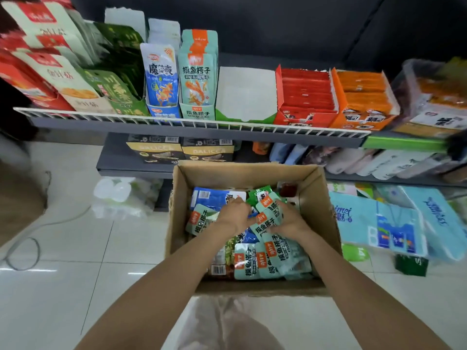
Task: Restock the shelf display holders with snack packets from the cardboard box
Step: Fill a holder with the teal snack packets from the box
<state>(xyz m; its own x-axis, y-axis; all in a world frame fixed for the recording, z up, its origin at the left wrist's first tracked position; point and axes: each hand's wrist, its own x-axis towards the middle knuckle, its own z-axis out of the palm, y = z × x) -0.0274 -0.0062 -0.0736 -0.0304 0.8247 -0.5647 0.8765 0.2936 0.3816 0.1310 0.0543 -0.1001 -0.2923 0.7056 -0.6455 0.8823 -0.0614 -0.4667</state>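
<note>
Gathering is the step in hand. Both hands are down in the box at lower centre: the right hand grips a fan of teal packets, while the left hand curls onto them beside it, probably pinching an edge. Next, the bunch must be squared and lifted to the teal holder at upper centre, whose print reads 摸鱼搭子, matching the packets. Below the shelf, dark boxes read DALICCA.

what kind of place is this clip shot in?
Most likely a small shop or convenience store aisle. A wire-fronted shelf holds rows of snack display holders, and a cardboard box of teal snack packets sits on the tiled floor for restocking.
</note>
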